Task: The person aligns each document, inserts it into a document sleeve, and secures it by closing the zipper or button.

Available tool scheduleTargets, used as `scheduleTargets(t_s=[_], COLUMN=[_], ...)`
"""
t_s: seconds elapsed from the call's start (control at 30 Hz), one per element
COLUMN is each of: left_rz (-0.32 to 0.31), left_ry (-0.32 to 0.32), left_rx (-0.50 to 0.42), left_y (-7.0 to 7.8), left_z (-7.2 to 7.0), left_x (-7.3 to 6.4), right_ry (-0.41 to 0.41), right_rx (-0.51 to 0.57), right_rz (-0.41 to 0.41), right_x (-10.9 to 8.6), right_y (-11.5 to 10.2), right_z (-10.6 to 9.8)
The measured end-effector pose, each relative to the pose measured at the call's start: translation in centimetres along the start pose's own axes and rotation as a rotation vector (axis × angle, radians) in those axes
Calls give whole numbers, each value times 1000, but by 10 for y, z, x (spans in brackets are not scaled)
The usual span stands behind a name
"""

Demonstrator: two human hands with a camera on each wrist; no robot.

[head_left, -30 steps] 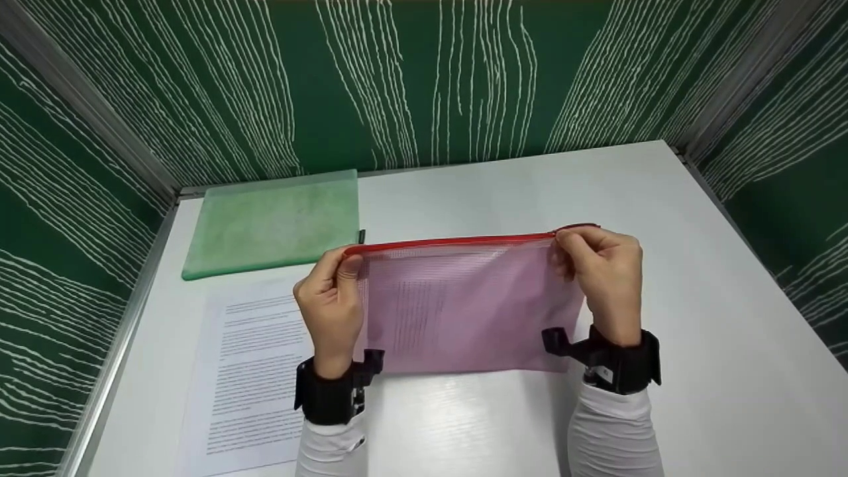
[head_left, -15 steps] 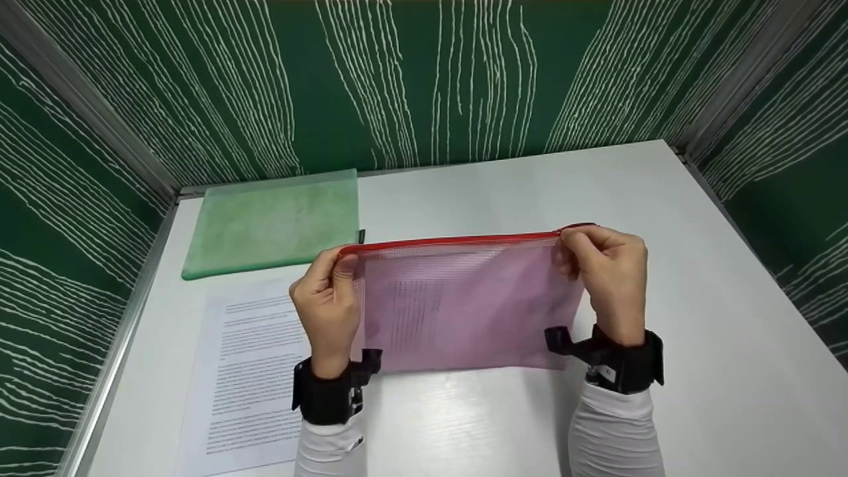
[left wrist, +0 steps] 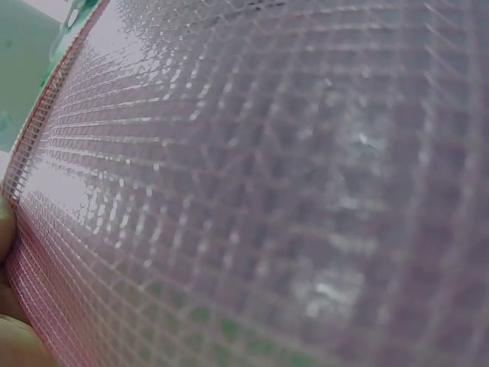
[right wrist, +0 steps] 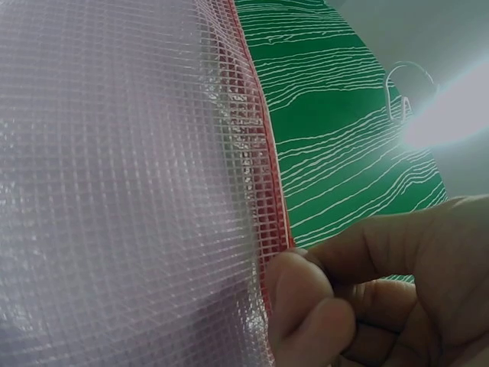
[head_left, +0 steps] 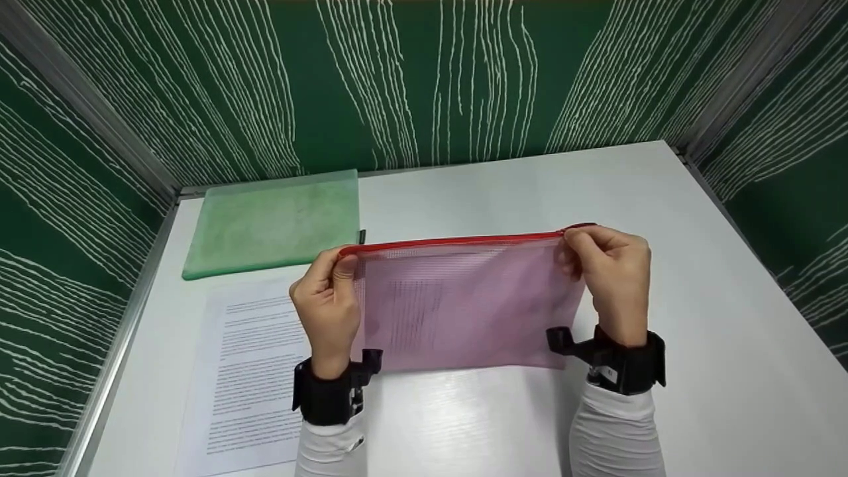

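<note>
Both hands hold up a pink mesh zipper pouch [head_left: 464, 305] with a red zipper along its top edge, stretched between them. At its upper left corner my left hand [head_left: 328, 311] pinches the edge between thumb and fingers. My right hand [head_left: 609, 281] pinches the upper right corner, by the zipper's end. In the right wrist view, thumb and fingertips [right wrist: 298, 294] grip the mesh beside the red zipper. Mesh fills most of the left wrist view, with only some fingers [left wrist: 15, 336] at the left edge. A block of lines shows faintly on the pouch's left part.
A green zipper pouch [head_left: 278, 222] lies at the table's back left. In front of it is a printed sheet [head_left: 258, 377], partly covered by the left hand and arm. Green panels with white lines [head_left: 424, 79] stand behind and beside the white table [head_left: 715, 318].
The two hands have drawn slightly apart, the right hand a little to the right and the left a little to the left. The pouch's lower edge has risen slightly.
</note>
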State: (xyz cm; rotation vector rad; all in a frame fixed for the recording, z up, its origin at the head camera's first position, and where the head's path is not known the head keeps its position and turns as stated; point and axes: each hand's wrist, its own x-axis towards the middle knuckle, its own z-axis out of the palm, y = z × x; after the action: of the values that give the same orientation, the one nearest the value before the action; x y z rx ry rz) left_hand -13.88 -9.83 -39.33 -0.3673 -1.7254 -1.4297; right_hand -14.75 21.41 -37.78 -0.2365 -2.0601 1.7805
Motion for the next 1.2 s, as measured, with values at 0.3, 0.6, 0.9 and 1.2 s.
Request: scheduleTargets(t_s=[0.3, 0.6, 0.9, 1.2], left_rz=[-2, 5, 11, 8], left_ry=[2, 4, 5, 5], left_rx=[18, 16, 13, 19], left_y=[0, -1, -1, -1], left_z=[-1, -1, -1, -1], left_x=[0, 0, 0, 0], right_ry=[10, 10, 12, 15], right_rx=[30, 62, 82, 75], right_rz=[3, -1, -2, -1], right_x=[0, 0, 0, 0], right_y=[1, 1, 1, 2], right_z=[-1, -2, -2, -2])
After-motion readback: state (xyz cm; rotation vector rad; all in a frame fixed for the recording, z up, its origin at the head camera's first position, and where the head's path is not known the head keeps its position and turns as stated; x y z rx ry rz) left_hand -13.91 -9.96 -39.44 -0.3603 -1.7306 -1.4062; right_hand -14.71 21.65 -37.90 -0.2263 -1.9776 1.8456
